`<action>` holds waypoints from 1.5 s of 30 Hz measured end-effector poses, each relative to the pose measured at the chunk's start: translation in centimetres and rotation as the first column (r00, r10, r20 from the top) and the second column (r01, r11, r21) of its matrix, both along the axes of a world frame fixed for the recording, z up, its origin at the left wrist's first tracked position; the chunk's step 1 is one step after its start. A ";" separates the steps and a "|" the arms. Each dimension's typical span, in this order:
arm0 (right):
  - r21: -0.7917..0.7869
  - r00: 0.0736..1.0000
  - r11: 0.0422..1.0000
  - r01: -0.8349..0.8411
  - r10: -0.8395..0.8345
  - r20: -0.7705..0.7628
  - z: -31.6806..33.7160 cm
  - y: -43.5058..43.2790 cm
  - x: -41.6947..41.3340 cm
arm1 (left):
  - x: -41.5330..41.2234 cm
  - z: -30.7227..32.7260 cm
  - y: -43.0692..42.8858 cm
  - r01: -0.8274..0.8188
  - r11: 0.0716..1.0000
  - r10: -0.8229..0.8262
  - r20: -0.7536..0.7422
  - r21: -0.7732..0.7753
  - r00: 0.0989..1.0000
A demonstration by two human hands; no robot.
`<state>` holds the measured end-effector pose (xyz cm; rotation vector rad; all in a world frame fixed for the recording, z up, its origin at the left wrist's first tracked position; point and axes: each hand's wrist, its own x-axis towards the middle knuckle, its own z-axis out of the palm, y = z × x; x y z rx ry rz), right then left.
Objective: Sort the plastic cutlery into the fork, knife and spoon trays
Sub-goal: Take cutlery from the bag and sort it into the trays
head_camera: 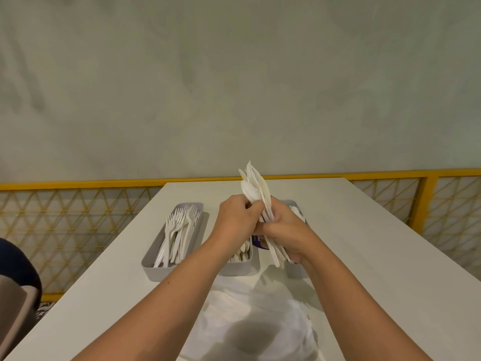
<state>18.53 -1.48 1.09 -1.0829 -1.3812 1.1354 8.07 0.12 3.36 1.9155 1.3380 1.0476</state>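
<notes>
Head view: you are holding a bundle [256, 194] of white plastic cutlery upright over the middle of the table [364, 230], just above the trays. Your right hand [283, 235] is gripping the handles low down, fingers wrapped round them. Your left hand [238, 217] is pinching into the bundle higher up, fingers curled; which piece it is pinching cannot be told. To your left the fork tray [156, 269] is lying lengthwise, with forks [177, 230] piled in it, tines pointing away from you. Your arms are partly hiding the middle tray [242, 268] and the right tray [294, 270]. A crumpled white bag [260, 308] is lying near you, between your forearms. A yellow railing [78, 183] is running behind the table.
</notes>
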 end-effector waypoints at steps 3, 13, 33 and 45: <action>-0.003 0.995 0.999 -0.032 0.032 -0.100 0.0 -0.2 0.6 | 0.5 0.2 0.0 0.006 1.000 -0.004 0.098 -0.014 0.995; -0.073 0.960 0.995 0.074 -0.091 -0.267 0.4 -0.3 1.7 | 1.9 0.2 0.3 0.120 0.979 -0.046 0.389 -0.167 0.920; -0.062 0.916 0.979 0.194 -0.204 -0.347 3.2 -1.1 8.4 | 4.9 -1.1 2.9 0.260 0.736 0.088 0.469 -0.625 0.879; -0.049 0.902 0.978 0.203 -0.206 -0.380 3.3 -1.4 9.5 | 10.6 -5.2 5.7 -0.126 0.884 0.206 0.133 -0.450 0.969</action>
